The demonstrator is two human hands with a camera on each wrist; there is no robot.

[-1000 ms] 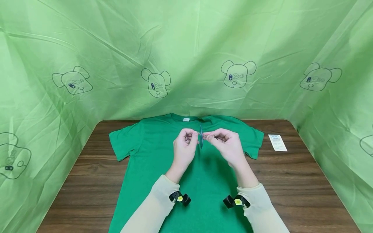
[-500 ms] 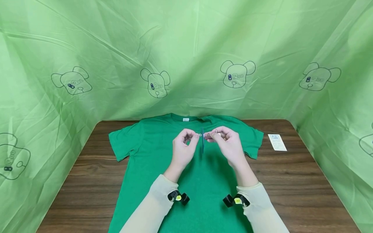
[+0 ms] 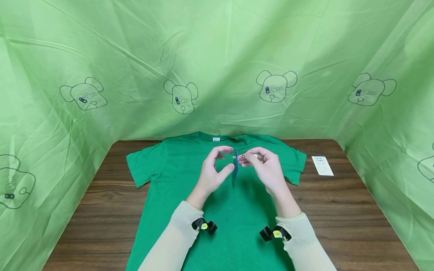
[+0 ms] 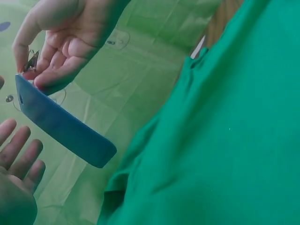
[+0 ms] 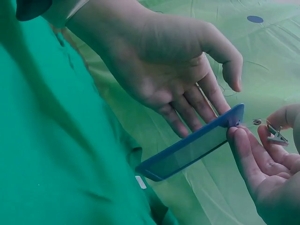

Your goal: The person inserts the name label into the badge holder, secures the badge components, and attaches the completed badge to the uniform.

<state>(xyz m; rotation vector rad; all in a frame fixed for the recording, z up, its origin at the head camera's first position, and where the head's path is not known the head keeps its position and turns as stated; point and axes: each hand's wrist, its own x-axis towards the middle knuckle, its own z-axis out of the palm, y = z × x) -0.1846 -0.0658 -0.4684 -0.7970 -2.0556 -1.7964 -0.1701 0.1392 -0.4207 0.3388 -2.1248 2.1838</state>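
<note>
A blue card holder hangs edge-on between the two hands above the green T-shirt. My right hand pinches the metal badge clip attached to the holder's slotted end, its fingertips against that end. From the slot a clear strap with a round snap button sticks out, unfastened. My left hand is spread beside the holder, thumb and fingers apart, gripping nothing. In the right wrist view the holder's clear window faces the camera, while the left wrist view shows its plain blue back.
The T-shirt lies flat on a brown wooden table, neck label at the far edge. A white printed card lies to the right of the shirt. Green cloth with bear-head drawings walls in the back and sides.
My left hand has let go of the small snap end, opened its fingers and drawn slightly left. The holder has shifted a little right; my right hand keeps its hold on the clip.
</note>
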